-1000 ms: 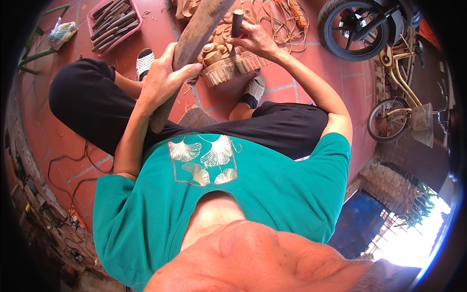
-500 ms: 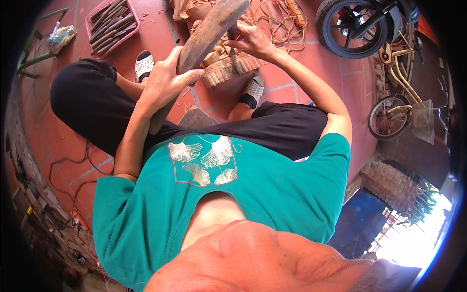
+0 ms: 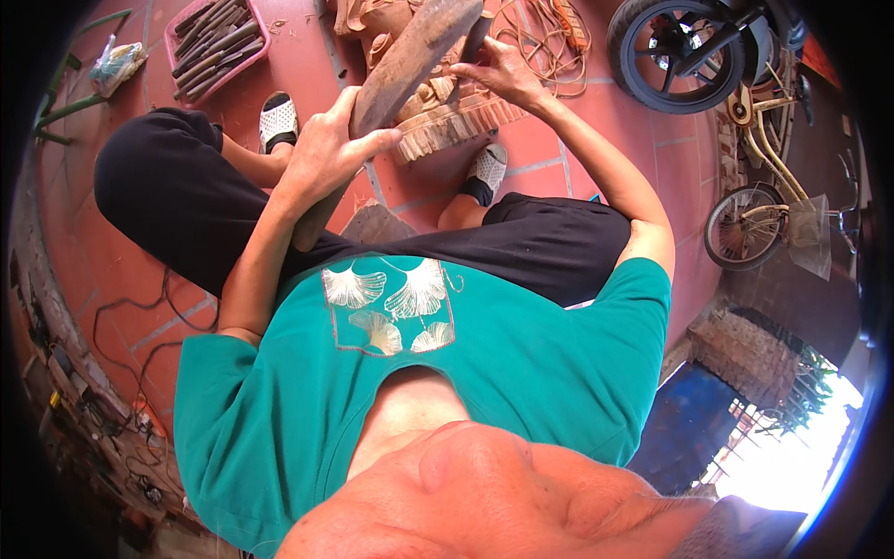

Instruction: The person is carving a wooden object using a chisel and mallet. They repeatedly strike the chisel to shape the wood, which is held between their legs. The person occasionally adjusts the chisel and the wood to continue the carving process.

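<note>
My left hand [image 3: 326, 149] is wrapped round a thick wooden mallet [image 3: 414, 70], its handle running back past my wrist toward my lap. The mallet's long, worn head slants up and to the right, over a wood carving [image 3: 461, 126] on the floor ahead of me. My right hand [image 3: 507, 74] grips a dark chisel [image 3: 475, 39] by its shaft, thumb and fingers pinched round it. The chisel stands steeply above the carving, close beside the mallet head. Its cutting end is hard to make out against the carved wood.
A pink basket [image 3: 265, 47] full of chisels sits at the far left, near a plastic bag [image 3: 116, 67]. A coiled cord [image 3: 549, 79] lies beyond my right hand. A motorbike wheel [image 3: 619, 61] and a bicycle [image 3: 745, 224] stand on the right. Another cable [image 3: 140, 354] trails at left.
My right hand has shifted a little to the right, and the chisel has moved with it. My left hand and the mallet have also shifted slightly right. Both holds are unchanged.
</note>
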Demonstrator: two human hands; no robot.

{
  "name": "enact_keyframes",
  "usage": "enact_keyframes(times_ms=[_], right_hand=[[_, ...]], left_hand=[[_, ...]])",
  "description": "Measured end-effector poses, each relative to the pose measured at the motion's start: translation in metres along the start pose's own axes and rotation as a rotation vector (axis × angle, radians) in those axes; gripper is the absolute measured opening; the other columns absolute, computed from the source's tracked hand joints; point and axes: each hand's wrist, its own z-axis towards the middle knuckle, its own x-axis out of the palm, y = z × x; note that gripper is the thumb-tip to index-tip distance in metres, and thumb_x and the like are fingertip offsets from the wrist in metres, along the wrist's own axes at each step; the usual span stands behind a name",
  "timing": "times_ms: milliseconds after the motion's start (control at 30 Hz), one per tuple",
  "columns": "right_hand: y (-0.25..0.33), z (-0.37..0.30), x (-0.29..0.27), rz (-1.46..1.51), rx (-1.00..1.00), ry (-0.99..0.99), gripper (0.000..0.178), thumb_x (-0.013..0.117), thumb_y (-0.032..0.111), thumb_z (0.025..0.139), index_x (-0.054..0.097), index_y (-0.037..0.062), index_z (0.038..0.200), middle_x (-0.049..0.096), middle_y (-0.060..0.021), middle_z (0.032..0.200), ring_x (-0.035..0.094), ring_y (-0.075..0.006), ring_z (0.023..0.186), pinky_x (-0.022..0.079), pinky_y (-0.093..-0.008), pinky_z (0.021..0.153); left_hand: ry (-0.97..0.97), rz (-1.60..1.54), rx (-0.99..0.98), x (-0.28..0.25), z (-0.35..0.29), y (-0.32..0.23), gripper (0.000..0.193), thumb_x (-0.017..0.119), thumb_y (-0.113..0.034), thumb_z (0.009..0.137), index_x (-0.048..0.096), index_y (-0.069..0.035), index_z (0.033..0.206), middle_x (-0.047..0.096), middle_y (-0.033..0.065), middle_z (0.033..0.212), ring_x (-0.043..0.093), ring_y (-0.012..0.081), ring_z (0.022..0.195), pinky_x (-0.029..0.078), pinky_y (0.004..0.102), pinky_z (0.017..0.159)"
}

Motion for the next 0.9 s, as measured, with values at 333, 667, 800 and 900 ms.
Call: enact_keyframes(times_ms=[333,667,800,900], right_hand=[[0.006,-0.015,-0.017,-0.061,0.004,-0.116,0.028,0.078,0.022,0.089,0.067,-0.0009,0.102,0.074,-0.0079,0.089,0.071,-0.0119,0.080,0.058,-0.0282,0.071],[0.003,-0.024,-0.006,0.032,-0.030,-0.053,0.030,0.078,0.023,0.089,0.066,0.0014,0.107,0.074,-0.0077,0.089,0.071,-0.0129,0.080,0.058,-0.0282,0.071],[-0.013,-0.020,0.004,0.040,-0.122,-0.047,0.035,0.079,0.028,0.088,0.066,0.0037,0.108,0.073,-0.0069,0.086,0.071,-0.0140,0.079,0.056,-0.0310,0.071],[0.003,-0.023,0.003,-0.047,-0.080,0.017,0.031,0.078,0.023,0.089,0.065,0.0028,0.110,0.074,-0.0071,0.097,0.070,-0.0125,0.088,0.057,-0.0304,0.078]], left_hand=[[-0.036,-0.279,-0.150,-0.003,-0.001,-0.018,0.048,0.075,-0.030,0.089,0.057,0.001,0.121,0.068,0.0087,0.079,0.064,0.0117,0.066,0.053,0.0286,0.059],[-0.019,-0.153,-0.107,0.001,-0.001,-0.014,0.055,0.076,-0.035,0.088,0.056,0.002,0.122,0.070,0.0134,0.088,0.068,0.0180,0.079,0.055,0.0334,0.072],[-0.010,-0.145,-0.076,0.003,-0.001,-0.011,0.059,0.076,-0.038,0.087,0.055,0.003,0.124,0.071,0.0167,0.094,0.070,0.0219,0.086,0.055,0.0361,0.078],[-0.025,-0.144,-0.082,0.001,-0.003,-0.011,0.059,0.077,-0.038,0.087,0.055,0.003,0.124,0.071,0.0163,0.094,0.069,0.0215,0.086,0.055,0.0357,0.078]])
